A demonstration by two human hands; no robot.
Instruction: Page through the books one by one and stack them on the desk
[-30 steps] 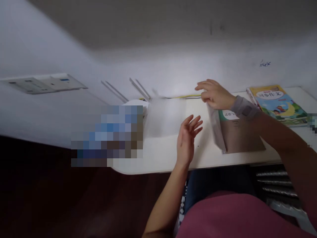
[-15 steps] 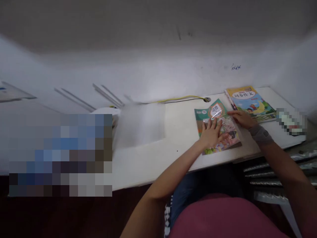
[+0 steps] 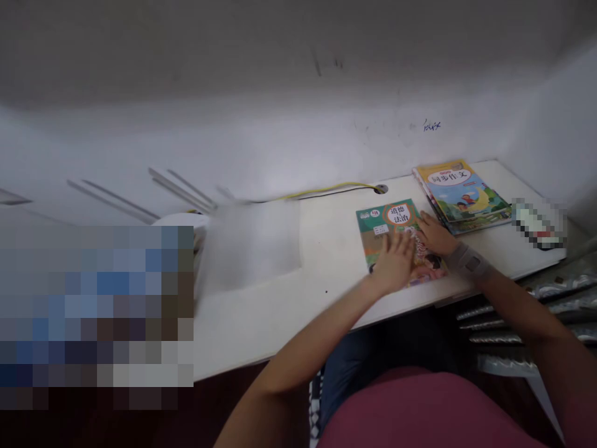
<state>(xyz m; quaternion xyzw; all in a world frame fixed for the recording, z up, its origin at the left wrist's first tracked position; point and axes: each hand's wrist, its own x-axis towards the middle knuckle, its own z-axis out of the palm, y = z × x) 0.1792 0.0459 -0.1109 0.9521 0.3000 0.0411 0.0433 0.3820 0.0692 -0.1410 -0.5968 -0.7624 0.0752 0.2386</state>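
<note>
A textbook [image 3: 370,221] with a green top and a colourful picture on its cover lies flat on the white desk. My left hand [image 3: 394,261] rests on the lower middle of its cover, fingers spread. Over the book's right part lies my right hand [image 3: 437,236], fingers stretched out, a grey band around its wrist. My hands and forearms hide part of the cover's lower right.
A stack of books [image 3: 466,193] with a yellow and blue cover on top sits at the back right. Clear plastic sheets [image 3: 254,246] lie left on the desk. A yellow cable [image 3: 326,188] runs along the wall to a hole. Blurred-out areas hide things left and right.
The textbook's cover, earlier bent up along its top edge, now lies flat. My right hand has moved from the book's right edge onto the cover. The view has shifted slightly.
</note>
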